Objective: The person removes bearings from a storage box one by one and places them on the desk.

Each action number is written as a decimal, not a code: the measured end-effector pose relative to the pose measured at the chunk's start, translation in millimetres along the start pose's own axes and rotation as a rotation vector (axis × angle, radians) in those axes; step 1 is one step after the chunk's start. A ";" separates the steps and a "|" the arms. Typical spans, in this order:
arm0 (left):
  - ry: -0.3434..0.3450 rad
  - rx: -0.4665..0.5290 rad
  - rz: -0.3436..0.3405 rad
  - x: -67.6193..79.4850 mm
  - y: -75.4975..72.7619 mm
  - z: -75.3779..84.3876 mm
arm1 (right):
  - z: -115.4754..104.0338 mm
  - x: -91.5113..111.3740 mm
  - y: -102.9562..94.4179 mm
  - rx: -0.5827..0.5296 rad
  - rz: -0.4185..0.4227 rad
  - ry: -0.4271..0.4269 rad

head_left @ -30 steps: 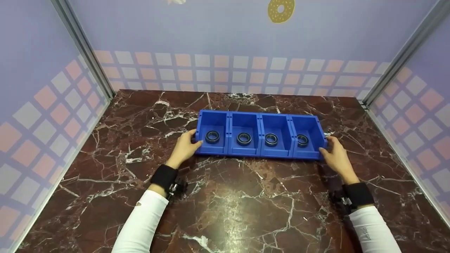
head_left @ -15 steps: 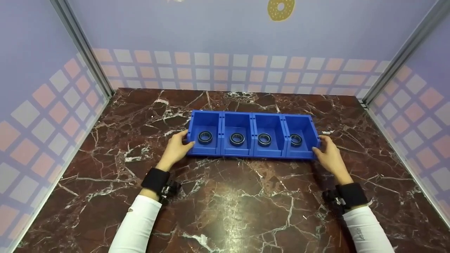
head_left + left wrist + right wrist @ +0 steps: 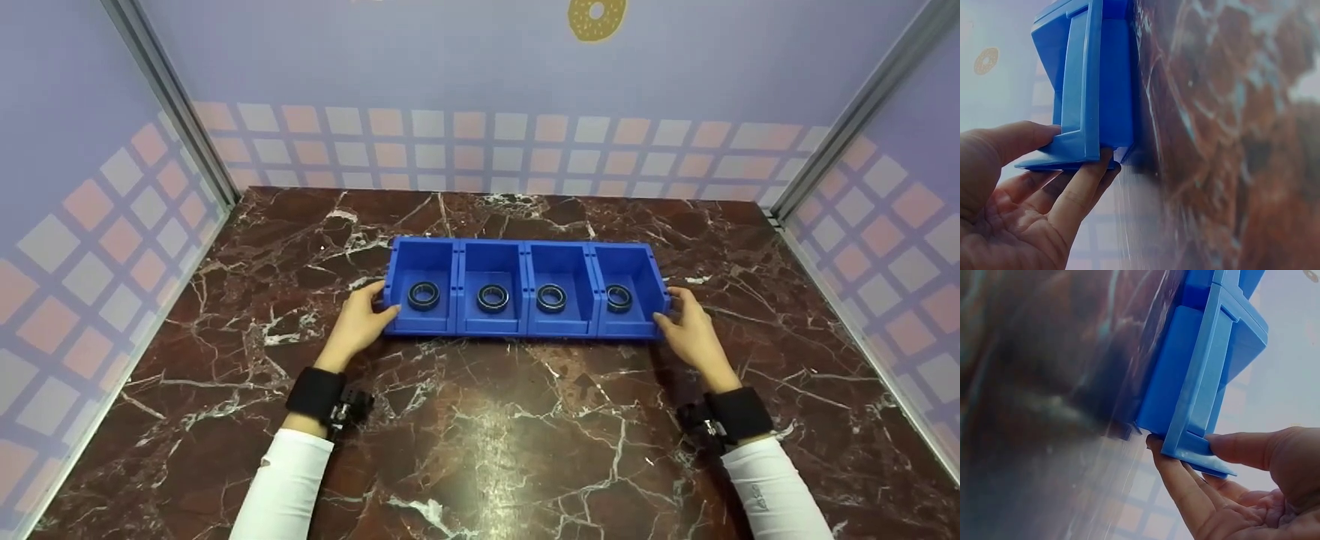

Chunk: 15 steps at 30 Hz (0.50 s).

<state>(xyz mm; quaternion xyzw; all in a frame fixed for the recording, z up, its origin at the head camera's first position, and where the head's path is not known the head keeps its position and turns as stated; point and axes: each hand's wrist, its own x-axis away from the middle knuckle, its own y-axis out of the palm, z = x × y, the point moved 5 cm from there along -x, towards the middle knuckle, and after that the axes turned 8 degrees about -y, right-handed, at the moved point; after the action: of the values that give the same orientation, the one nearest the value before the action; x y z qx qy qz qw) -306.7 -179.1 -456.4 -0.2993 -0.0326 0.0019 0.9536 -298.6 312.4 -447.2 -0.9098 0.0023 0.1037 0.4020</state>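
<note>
A row of several joined blue storage bins point(image 3: 491, 327) spans the middle of the head view, open tops facing up. In each compartment lies one black ring-shaped bearing, such as the leftmost bearing point(image 3: 424, 307) and the rightmost bearing point(image 3: 619, 308). My left hand point(image 3: 361, 321) grips the row's left end, its thumb over the front rim and fingers beneath, as the left wrist view shows on the blue bin point(image 3: 1109, 84). At the right end my right hand point(image 3: 690, 330) holds the same way, thumb on the rim of the bin point(image 3: 1176, 371). Whether the base touches the table cannot be told.
The dark red marbled table point(image 3: 495, 420) reaches to a lilac back wall point(image 3: 480, 67) with pink and white squares. Side panels close off left and right, with grey metal posts point(image 3: 176, 112) at the corners.
Both hands have moved the row of bins to the left across the table, with the bearings still inside. The grip at each end looks the same.
</note>
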 end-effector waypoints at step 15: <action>-0.019 -0.008 0.004 5.8 -7.3 -4.2 | -7.5 4.3 5.2 0.013 -0.010 -0.018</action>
<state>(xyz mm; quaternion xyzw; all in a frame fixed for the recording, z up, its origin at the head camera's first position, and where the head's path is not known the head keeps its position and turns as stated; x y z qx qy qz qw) -300.8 -187.4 -455.3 -0.3030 -0.0413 0.0064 0.9521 -293.4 303.8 -446.9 -0.9063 -0.0051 0.1096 0.4082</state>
